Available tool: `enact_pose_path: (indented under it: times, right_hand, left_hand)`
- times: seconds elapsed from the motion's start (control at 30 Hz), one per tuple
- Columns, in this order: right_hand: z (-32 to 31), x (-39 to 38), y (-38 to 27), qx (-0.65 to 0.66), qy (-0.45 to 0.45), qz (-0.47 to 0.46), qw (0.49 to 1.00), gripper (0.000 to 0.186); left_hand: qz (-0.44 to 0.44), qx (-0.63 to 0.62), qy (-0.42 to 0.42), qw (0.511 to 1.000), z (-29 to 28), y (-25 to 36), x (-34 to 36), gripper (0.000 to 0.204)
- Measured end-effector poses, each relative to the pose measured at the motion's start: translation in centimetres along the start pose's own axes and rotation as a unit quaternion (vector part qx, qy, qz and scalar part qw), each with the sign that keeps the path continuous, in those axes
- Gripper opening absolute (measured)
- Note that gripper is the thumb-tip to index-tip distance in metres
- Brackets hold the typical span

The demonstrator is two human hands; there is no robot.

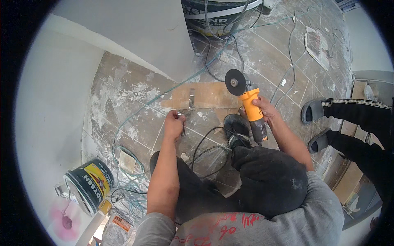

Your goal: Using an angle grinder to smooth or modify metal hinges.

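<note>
My right hand (266, 108) is wrapped round the body of a yellow and black angle grinder (251, 107). Its dark cutting disc (232, 87) points up and away from me, above the floor. Closed fingers of my left hand (175, 126) grip a small shiny metal piece (179, 113), whose exact kind I cannot make out. Just beyond that hand, a narrow metal strip (191, 97) lies on a flat sheet of brown cardboard (213, 92). A black cord (201, 144) loops on the floor between my legs.
A large dark bucket (211, 20) stands at the far side, with cables around it. Another dark bucket (91, 184) is at the lower left, beside tangled hose and bags. At right are another person's slippered feet (314, 112). A green hose (164, 91) crosses the dusty tiles.
</note>
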State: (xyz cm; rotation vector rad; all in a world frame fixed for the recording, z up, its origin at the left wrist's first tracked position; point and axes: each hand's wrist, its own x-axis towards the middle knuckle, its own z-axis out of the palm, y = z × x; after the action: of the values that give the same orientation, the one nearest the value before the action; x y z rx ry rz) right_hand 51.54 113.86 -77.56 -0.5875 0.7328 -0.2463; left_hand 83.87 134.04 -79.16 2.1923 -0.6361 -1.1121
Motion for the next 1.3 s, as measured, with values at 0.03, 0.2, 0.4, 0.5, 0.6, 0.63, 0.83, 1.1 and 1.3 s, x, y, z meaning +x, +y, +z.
enact_pose_path:
  times: [0.03, 0.2, 0.4, 0.5, 0.6, 0.63, 0.83, 1.1, 1.3]
  right_hand:
    - [-0.1, 0.1, 0.5, 0.031, 0.014, 0.004, 0.999, 0.062]
    - [0.7, -0.5, 1.4, 0.160, -0.037, 0.058, 0.985, 0.057]
    - [3.7, -2.2, -0.7, -0.048, -0.134, 0.117, 0.983, 0.059]
    - [6.2, -1.1, -0.5, -0.189, -0.121, 0.189, 0.956, 0.070]
    - [9.7, 2.3, 1.6, -0.334, -0.142, 0.123, 0.924, 0.062]
    - [10.8, 3.7, 2.2, -0.354, -0.144, 0.160, 0.910, 0.058]
    - [17.1, 12.3, 8.2, -0.551, -0.153, 0.085, 0.816, 0.056]
    - [22.9, 18.5, 15.3, -0.470, -0.272, 0.083, 0.836, 0.056]
    - [24.1, 19.6, 16.5, -0.614, -0.174, -0.094, 0.764, 0.060]
  left_hand:
    - [-0.040, -0.120, 0.002, 0.992, -0.7, 0.4, -0.6, 0.025]
    - [-0.069, -0.239, 0.001, 0.969, -3.1, 2.4, -4.7, 0.016]
    - [-0.084, -0.356, 0.093, 0.926, -7.4, 1.4, -8.1, 0.015]
    - [-0.063, -0.489, 0.226, 0.840, -10.9, 0.1, -8.1, 0.011]
    - [-0.033, -0.520, 0.296, 0.800, -14.5, -1.4, -8.9, 0.009]
    - [-0.024, -0.523, 0.310, 0.793, -15.5, -2.0, -9.5, 0.007]
    - [-0.023, -0.544, 0.371, 0.752, -17.3, -5.9, -15.0, 0.008]
    - [-0.045, -0.479, 0.438, 0.759, -16.9, -6.3, -23.1, 0.021]
    - [-0.022, -0.480, 0.425, 0.767, -16.5, -4.4, -25.9, 0.017]
